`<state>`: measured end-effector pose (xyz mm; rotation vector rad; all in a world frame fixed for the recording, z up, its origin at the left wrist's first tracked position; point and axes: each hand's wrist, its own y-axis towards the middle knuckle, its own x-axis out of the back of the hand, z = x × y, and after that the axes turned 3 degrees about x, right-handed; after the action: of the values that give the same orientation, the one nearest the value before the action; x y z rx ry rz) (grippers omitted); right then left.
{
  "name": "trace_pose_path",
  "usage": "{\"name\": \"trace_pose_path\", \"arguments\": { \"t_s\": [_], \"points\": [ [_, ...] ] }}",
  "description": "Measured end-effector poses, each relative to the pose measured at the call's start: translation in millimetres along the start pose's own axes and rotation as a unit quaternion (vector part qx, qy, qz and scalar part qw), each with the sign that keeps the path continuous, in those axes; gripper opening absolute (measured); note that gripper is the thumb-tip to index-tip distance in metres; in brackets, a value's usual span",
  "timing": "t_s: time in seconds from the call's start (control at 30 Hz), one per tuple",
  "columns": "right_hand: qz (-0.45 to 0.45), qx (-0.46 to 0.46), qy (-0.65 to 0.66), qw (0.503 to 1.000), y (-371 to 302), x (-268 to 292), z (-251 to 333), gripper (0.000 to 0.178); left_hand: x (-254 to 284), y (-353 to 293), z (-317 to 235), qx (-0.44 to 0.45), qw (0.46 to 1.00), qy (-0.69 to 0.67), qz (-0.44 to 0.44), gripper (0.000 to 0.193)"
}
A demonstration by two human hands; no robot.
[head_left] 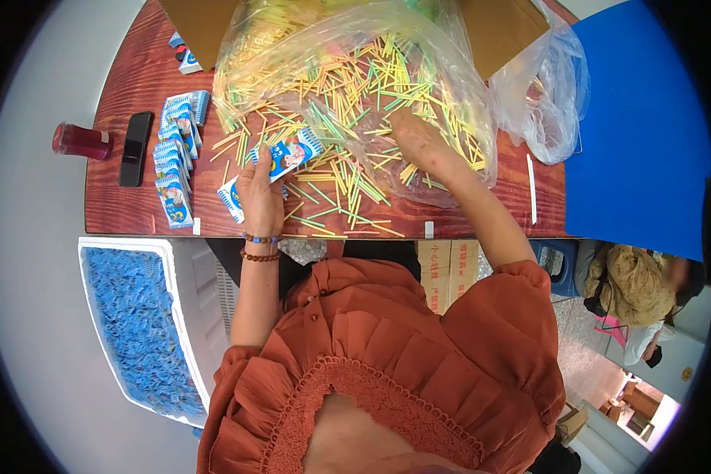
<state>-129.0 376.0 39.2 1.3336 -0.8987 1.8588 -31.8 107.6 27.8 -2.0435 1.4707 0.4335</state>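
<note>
My left hand [260,193] grips a small blue-and-white printed packet [296,154] near the table's front edge. Just below it, another similar packet [231,199] lies on the wood, partly behind that hand. My right hand [420,142] reaches into the loose thin sticks [347,178], which are yellow, green and pinkish. Its fingers curl down together among them, and their tips are hidden, so what they pinch cannot be made out. A large clear plastic bag [482,134] lies spread around the sticks and holds many more.
A row of overlapping packets [172,170] lies at left, beside a black phone [136,148] and a red jar [81,141]. A white foam box [171,261] full of blue packets stands below left. At right are a crumpled clear bag [549,118] and a white strip [532,189].
</note>
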Motion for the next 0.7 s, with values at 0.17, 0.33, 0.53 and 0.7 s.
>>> {"name": "trace_pose_path", "arguments": {
  "t_s": [0.17, 0.33, 0.53, 0.7],
  "points": [
    [-0.022, -0.07, 0.155, 0.985, 2.5, 2.5, -33.6, 0.04, 2.4, 0.7, -0.2, 0.002, 1.0, 0.004, 0.001, 0.024],
    [-0.11, -0.14, 0.706, 0.686, 11.1, 7.7, -38.9, 0.024, -4.7, 1.9, 1.7, 0.014, 1.0, -0.012, 0.001, 0.023],
    [-0.178, 0.053, 0.9, 0.394, 25.5, -1.2, -11.2, 0.016, -28.1, 7.5, 18.7, 0.035, 0.999, -0.015, 0.014, 0.022],
    [-0.178, 0.111, 0.904, 0.373, 31.1, 16.3, 31.9, 0.014, -40.8, 10.0, 21.7, 0.038, 0.998, -0.027, 0.03, 0.023]
  ]
}}
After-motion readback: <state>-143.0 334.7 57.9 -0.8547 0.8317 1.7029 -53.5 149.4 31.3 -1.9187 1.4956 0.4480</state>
